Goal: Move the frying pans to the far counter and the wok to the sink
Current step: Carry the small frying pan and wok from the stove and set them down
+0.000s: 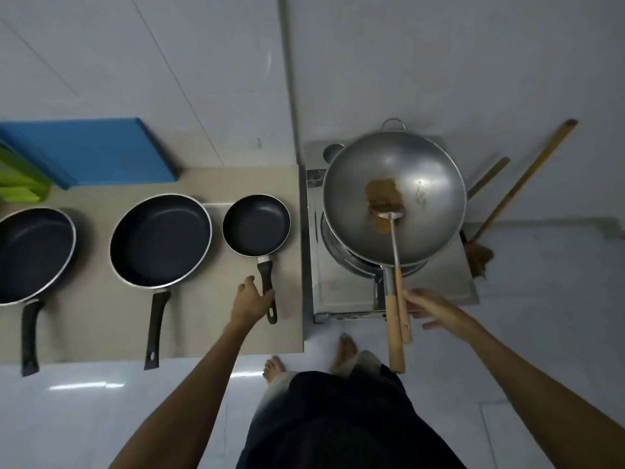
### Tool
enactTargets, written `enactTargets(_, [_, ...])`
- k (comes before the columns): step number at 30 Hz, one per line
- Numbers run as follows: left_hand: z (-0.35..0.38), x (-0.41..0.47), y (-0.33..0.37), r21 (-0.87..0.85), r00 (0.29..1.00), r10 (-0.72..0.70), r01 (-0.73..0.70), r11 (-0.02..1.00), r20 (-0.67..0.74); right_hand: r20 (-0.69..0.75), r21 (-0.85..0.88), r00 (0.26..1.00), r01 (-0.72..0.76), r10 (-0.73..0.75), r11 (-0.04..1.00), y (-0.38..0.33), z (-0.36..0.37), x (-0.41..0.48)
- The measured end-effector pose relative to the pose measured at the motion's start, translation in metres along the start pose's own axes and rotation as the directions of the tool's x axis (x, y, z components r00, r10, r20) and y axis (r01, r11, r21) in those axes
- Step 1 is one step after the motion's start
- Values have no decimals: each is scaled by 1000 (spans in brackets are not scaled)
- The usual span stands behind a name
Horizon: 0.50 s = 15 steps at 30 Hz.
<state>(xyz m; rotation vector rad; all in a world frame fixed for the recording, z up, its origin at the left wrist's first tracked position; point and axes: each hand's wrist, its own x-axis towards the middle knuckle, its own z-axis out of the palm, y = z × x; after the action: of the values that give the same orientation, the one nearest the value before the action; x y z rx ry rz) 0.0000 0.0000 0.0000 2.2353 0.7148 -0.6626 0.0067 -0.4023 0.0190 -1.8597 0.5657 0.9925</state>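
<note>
Three black frying pans sit in a row on the beige counter (pixel 101 319), handles pointing to 6 o'clock: the left pan (pixel 32 255), partly cut off by the frame edge, the middle pan (pixel 160 240), and the small pan (pixel 256 225) at the right end. All three are empty.

One wok (pixel 394 198) rests on the stove (pixel 341 282), at 3 o'clock from the small pan. It holds a brown patch and the blade of one spatula (pixel 394 252), whose wooden handle lies beside the wok's own handle.

The left hand (pixel 252 299) touches the small pan's handle, fingers loosely spread, not closed round it. The right hand (pixel 431 308) is at the wok and spatula handles with fingers open; whether it grips either, I cannot tell.

One blue board (pixel 91 150) leans at 11 o'clock.
</note>
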Motion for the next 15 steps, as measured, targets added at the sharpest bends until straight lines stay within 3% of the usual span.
enactTargets(7, [14,14,-7,-198,988,-132,146,969,83,98,304,995,-23,-8,952,13,25,12])
enactTargets(12, [22,34,-10,-504,952,-237,303,809,193,154,497,987,-118,47,859,16,42,22])
enactTargets(15, [29,47,-11,-571,948,-242,319,756,209,167,571,984,-148,62,807,15,47,28])
